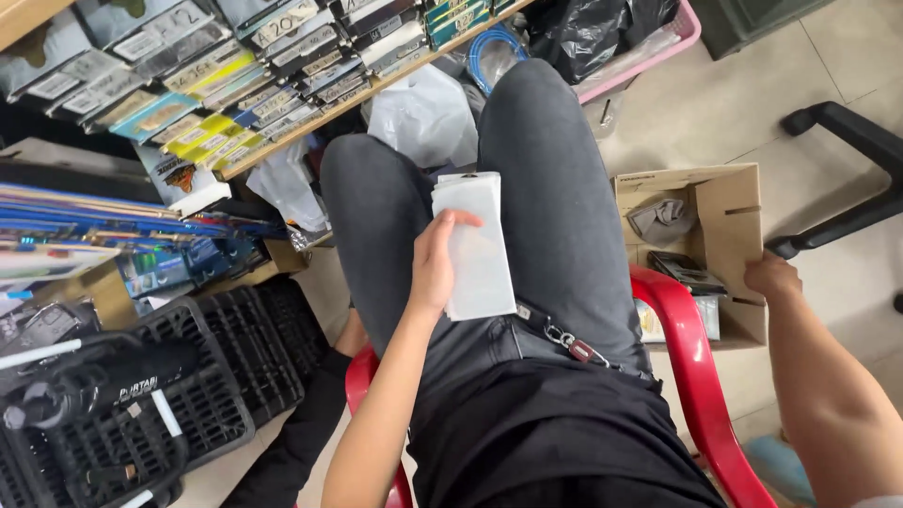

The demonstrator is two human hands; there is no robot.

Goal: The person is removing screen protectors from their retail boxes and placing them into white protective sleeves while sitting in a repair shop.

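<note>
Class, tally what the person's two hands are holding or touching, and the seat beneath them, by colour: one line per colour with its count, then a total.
White: 1, the stack of flat packets in the left hand
Brown: 1, the cardboard box gripped by the right hand
Red: 1, the plastic chair
Total: 3

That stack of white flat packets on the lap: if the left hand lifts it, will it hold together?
The white packets look thin and glossy, so they would probably slide apart. They seem light and slightly bendy. The left hand rests on one edge only, so the far side may fan out.
</note>
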